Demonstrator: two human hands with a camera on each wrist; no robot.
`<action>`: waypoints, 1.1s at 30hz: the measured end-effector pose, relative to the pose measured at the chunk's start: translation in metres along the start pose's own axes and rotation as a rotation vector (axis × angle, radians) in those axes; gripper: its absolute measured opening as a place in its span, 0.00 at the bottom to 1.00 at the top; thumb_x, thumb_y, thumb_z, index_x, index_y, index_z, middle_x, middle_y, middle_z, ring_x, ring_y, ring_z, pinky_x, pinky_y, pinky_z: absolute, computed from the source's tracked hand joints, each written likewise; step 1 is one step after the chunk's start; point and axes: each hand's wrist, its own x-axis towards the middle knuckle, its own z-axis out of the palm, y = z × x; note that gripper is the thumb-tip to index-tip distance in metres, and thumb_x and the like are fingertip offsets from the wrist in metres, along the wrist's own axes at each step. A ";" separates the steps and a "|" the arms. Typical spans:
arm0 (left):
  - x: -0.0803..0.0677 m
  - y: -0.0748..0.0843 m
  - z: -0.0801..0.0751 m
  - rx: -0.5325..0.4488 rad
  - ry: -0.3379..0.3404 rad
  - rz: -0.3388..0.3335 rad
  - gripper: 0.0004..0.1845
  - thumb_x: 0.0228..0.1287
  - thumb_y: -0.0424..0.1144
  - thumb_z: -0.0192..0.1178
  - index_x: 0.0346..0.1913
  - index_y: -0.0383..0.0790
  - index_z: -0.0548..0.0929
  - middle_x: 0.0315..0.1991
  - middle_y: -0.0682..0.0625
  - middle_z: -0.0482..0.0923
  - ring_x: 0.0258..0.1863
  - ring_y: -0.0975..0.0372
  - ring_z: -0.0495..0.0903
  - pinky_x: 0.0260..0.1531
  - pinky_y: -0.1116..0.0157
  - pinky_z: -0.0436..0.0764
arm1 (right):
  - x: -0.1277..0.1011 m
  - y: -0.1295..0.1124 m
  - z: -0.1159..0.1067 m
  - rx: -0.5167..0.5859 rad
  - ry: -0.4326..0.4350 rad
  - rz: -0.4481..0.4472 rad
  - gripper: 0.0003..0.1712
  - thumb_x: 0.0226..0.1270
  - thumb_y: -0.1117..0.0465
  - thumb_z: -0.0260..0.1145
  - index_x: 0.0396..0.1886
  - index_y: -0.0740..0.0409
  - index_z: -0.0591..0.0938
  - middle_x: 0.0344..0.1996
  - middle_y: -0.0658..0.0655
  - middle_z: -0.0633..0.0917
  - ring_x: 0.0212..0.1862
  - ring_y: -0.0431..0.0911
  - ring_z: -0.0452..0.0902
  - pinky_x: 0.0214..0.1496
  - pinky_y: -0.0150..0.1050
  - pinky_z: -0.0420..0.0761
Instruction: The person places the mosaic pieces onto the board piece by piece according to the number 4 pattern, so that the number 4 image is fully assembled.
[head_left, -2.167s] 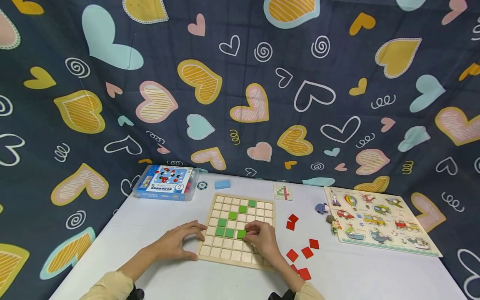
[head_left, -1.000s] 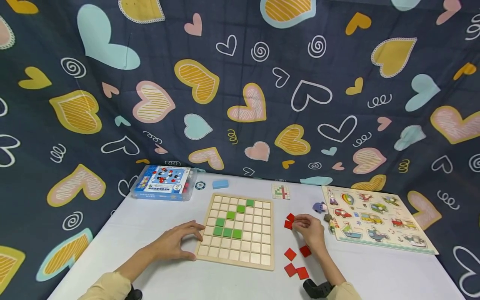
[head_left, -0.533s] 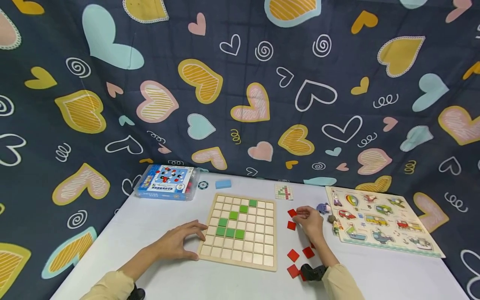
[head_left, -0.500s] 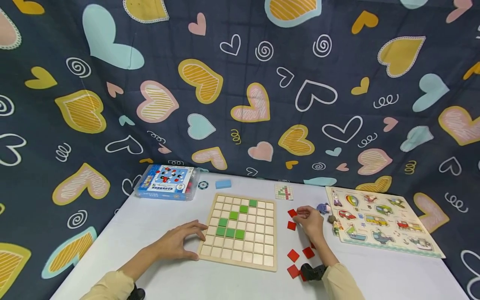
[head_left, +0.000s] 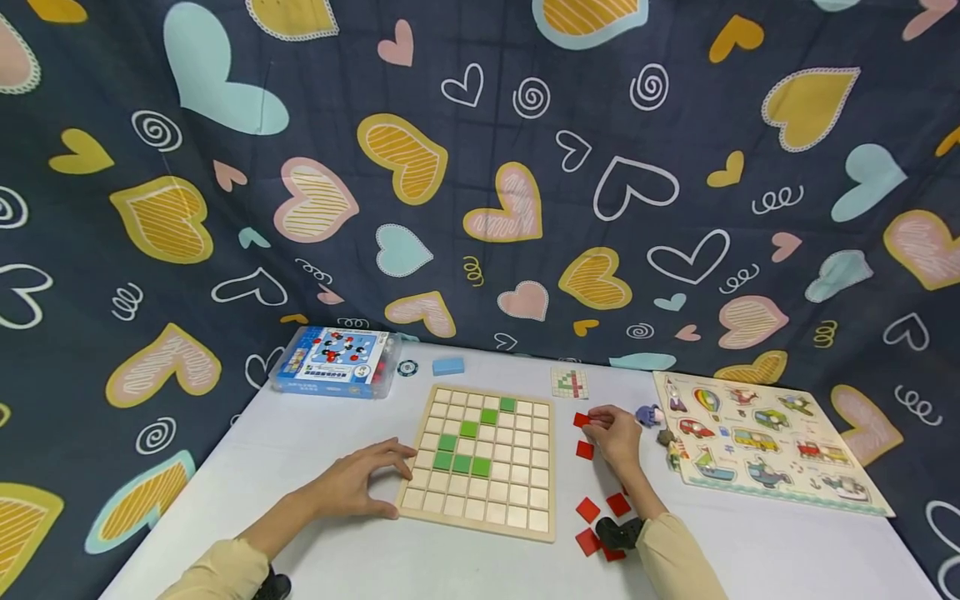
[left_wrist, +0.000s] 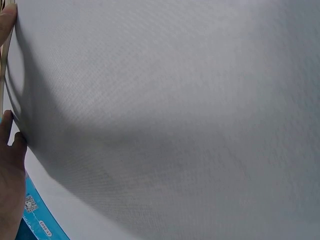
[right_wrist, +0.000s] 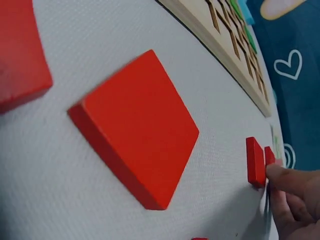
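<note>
A wooden grid board lies on the table, several green tiles set in its squares. My left hand rests at the board's left edge, fingers spread along it and thumb by the near corner. Right of the board, my right hand pinches the right side of a red tile between thumb and fingers. In the right wrist view the fingertips meet that far red tile, just beyond another red tile. A small pattern card with green and red squares lies behind the board.
Several loose red tiles lie near my right wrist. A picture puzzle board and small figures are farther right. Behind on the left are a clear plastic box, a round chip and a blue block.
My right hand has let go of a green tile on the board and moved right to the red tiles, shifting the farthest one slightly. The left hand has stayed at the board's edge.
</note>
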 end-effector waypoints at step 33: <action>0.000 -0.002 0.002 -0.021 0.010 0.030 0.22 0.45 0.58 0.72 0.44 0.58 0.80 0.62 0.51 0.72 0.66 0.42 0.64 0.58 0.37 0.67 | -0.017 -0.041 0.038 0.150 -0.109 -0.107 0.11 0.46 0.78 0.73 0.32 0.72 0.84 0.28 0.65 0.87 0.33 0.54 0.85 0.34 0.38 0.86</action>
